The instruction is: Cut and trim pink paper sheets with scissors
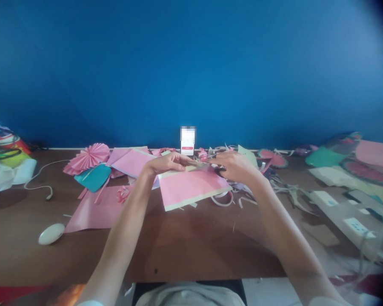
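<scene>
My left hand (169, 163) pinches the far edge of a pink paper sheet (191, 187) held just above the brown table (185, 242). My right hand (234, 165) grips scissors (218, 170) with dark handles; the blades lie along the sheet's far edge, pointing left toward my left hand. The sheet has a pale cream border on its near and far sides. Both hands are close together at the sheet's top edge.
A pink paper fan (89, 157), a teal piece (93, 177) and more pink sheets (92, 210) lie left. A white mouse (51, 233) sits front left. Paper scraps (274, 182), coloured sheets and a power strip (351, 221) crowd the right. A small white box (187, 141) stands by the blue wall.
</scene>
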Demonstrator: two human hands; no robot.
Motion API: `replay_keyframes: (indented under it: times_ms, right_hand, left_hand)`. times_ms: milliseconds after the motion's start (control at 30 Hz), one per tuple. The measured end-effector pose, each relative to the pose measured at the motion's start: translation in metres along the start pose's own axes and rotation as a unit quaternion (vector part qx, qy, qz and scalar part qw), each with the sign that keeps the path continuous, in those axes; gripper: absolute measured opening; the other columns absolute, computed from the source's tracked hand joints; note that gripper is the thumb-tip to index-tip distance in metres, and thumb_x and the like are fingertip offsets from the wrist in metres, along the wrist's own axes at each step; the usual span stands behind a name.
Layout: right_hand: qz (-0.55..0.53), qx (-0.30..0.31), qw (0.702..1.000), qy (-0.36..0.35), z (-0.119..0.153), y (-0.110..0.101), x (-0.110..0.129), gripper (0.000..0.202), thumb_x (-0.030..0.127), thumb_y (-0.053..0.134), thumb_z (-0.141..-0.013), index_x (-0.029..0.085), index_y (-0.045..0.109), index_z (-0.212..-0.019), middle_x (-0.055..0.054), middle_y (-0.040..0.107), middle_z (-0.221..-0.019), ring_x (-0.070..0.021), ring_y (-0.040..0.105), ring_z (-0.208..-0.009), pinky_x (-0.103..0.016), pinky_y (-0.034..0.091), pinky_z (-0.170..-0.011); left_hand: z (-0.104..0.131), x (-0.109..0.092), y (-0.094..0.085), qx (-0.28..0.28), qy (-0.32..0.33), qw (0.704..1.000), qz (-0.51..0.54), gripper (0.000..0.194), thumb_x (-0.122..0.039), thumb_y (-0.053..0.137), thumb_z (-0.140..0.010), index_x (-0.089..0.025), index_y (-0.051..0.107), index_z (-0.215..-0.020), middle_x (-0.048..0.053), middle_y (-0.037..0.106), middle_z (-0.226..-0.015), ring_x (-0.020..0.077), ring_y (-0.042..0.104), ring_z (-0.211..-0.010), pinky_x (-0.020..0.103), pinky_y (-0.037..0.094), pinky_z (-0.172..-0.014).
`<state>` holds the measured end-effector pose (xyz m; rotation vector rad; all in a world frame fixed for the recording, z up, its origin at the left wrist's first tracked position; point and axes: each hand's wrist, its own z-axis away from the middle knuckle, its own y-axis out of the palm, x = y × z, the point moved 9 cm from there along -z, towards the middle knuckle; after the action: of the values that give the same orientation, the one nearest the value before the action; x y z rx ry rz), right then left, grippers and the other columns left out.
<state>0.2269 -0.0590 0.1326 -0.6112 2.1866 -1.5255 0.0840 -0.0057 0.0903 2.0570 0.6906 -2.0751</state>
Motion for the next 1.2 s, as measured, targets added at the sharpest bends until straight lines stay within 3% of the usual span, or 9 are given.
replay_keyframes:
  times_ms: [800, 1000, 1200]
  right_hand:
    - [0.03, -0.011, 0.999, -0.003, -0.003, 0.017, -0.004, 0.054, 0.009, 0.048, -0.073, 0.024, 0.065, -0.122, -0.004, 0.07, -0.087, -0.016, 0.057, -0.074, -0.027, 0.027, -0.057]
    - [0.05, -0.017, 0.999, -0.008, -0.004, 0.016, -0.002, 0.046, 0.012, 0.048, -0.078, 0.026, 0.066, -0.118, -0.002, 0.069, -0.08, -0.0147, 0.055, -0.069, -0.028, 0.022, -0.054]
    - [0.061, -0.026, 0.998, -0.025, -0.004, 0.016, 0.0, 0.042, 0.011, 0.045, -0.081, 0.027, 0.067, -0.113, 0.0, 0.068, -0.075, -0.0134, 0.054, -0.065, -0.028, 0.018, -0.052]
  left_hand:
    - [-0.003, 0.001, -0.009, -0.002, 0.016, 1.0, 0.004, 0.044, -0.023, 0.06, -0.079, -0.02, 0.065, -0.123, 0.01, 0.064, -0.127, 0.0244, 0.062, -0.112, 0.033, 0.045, -0.094]
    - [-0.006, 0.006, -0.009, 0.017, 0.035, 0.999, 0.026, 0.045, -0.02, 0.058, -0.077, -0.022, 0.068, -0.12, 0.008, 0.06, -0.133, 0.0245, 0.054, -0.124, 0.034, 0.039, -0.105]
    - [-0.008, 0.011, -0.008, 0.029, 0.033, 0.998, 0.036, 0.045, -0.021, 0.059, -0.074, -0.022, 0.069, -0.118, 0.008, 0.061, -0.132, 0.0252, 0.055, -0.124, 0.037, 0.038, -0.107]
